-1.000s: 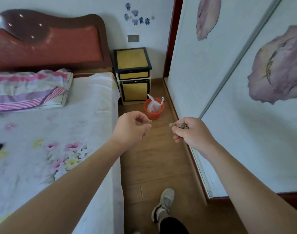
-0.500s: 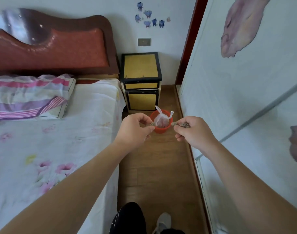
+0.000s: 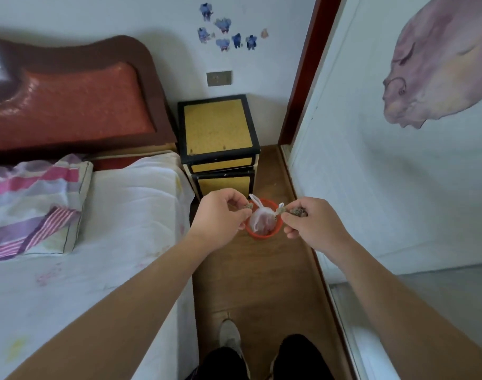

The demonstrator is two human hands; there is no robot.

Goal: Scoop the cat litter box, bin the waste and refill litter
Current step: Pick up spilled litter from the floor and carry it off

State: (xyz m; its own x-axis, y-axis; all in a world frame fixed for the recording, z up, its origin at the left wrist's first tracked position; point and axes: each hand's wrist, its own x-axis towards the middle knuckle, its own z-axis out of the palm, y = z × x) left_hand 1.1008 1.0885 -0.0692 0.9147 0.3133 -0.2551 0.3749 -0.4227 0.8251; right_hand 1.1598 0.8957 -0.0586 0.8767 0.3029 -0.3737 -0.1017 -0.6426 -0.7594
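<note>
A small red bin (image 3: 263,233) lined with a white plastic bag (image 3: 260,219) stands on the wooden floor in front of the nightstand. My left hand (image 3: 220,215) pinches a small grey-brown clump of litter waste (image 3: 56,206) just left of the bin's rim. My right hand (image 3: 313,223) grips several clumps of waste (image 3: 296,211) just right of the rim. Both hands hover above the bin, one on each side. No litter box is in view.
A bed with a white floral sheet (image 3: 105,242) and a striped pillow (image 3: 34,204) fills the left. A yellow and black nightstand (image 3: 217,133) stands behind the bin. A sliding wardrobe door (image 3: 385,174) runs along the right. My feet stand in the narrow floor strip (image 3: 256,283).
I have walked forward along the aisle. The bin, once well ahead of my hands, now lies right between and below them. Both hands still hold the clumps.
</note>
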